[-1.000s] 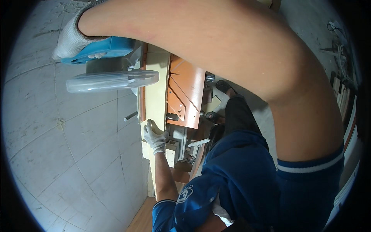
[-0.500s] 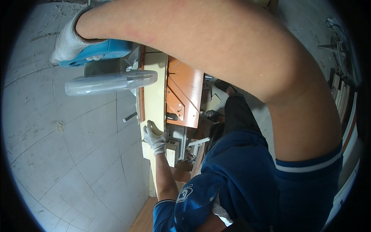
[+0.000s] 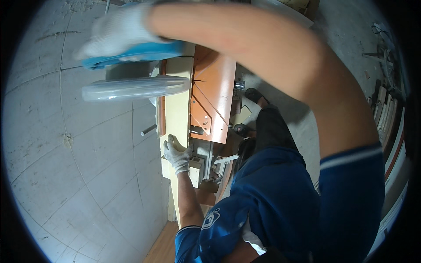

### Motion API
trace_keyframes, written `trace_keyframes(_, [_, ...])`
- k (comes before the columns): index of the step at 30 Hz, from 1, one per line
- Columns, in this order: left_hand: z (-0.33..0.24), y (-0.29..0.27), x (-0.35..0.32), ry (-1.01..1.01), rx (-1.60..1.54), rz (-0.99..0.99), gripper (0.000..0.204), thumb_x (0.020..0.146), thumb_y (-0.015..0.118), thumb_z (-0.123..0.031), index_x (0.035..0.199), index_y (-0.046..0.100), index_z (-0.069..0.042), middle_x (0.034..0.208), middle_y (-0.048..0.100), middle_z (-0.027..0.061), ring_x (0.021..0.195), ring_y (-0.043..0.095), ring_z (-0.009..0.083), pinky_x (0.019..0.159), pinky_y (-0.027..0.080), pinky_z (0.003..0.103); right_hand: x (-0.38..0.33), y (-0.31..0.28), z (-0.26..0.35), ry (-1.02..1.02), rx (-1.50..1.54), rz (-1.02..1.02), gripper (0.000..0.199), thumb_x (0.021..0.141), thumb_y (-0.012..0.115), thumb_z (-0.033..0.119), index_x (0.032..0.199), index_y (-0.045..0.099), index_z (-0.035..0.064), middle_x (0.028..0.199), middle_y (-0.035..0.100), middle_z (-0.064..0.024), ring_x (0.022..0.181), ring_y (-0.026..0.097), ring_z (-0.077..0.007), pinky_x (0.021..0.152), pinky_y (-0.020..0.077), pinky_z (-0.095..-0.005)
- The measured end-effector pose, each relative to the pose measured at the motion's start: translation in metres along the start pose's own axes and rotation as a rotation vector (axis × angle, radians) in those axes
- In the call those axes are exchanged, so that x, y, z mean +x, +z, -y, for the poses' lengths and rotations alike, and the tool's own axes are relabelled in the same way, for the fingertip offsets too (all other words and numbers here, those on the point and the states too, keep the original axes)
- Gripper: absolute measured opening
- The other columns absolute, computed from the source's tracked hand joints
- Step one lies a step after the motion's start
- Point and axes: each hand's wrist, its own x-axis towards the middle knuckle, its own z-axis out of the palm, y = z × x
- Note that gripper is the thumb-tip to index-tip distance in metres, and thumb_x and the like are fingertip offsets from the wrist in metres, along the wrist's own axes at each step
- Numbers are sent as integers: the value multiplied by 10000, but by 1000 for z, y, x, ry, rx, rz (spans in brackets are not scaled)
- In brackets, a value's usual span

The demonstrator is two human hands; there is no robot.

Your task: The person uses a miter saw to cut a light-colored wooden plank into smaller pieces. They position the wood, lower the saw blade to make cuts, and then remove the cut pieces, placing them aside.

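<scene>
My right hand, in a white glove, is closed on the blue handle of a mitre saw at the upper left; my bare forearm crosses the top of the view. Below the handle sits the saw's clear blade guard. A long pale wooden board lies along the saw's orange table. My left hand, also gloved, presses down on the board's near part, fingers curled over its edge. The blade itself is hidden.
The saw stands on a grey tiled floor. A short metal rod sticks out left of the saw base. Stacked boards and strips lie at the right rim. My blue shirt fills the lower right.
My right hand and the blue handle have shifted a little to the right and up. The left hand stays on the board in the same place.
</scene>
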Motion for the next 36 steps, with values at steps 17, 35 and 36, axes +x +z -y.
trace_keyframes(17, [35,-15,-58,-168,88,101,1192,496,936,-349,1506,367,-74,1316,560,206,1229,517,412,1067,408,497,46,14,-63,-48,-72,-25,675,964,469,696,892,641,48,770,584,-83,676,632,-186,652,520,-367])
trace_keyframes(35, [13,-15,-27,-154,-48,74,1015,484,927,-291,1372,518,-18,1264,605,174,1178,576,377,1032,462,448,79,3,-42,-82,133,77,619,1008,458,507,1348,615,15,1226,658,-233,940,702,-307,800,542,-475])
trace_keyframes(36, [14,-15,-28,-98,-43,46,1019,481,927,-298,1369,518,-12,1217,608,174,1134,586,380,997,471,453,80,3,-43,-62,106,75,617,1009,456,505,1346,615,13,1217,661,-233,931,703,-308,798,542,-475])
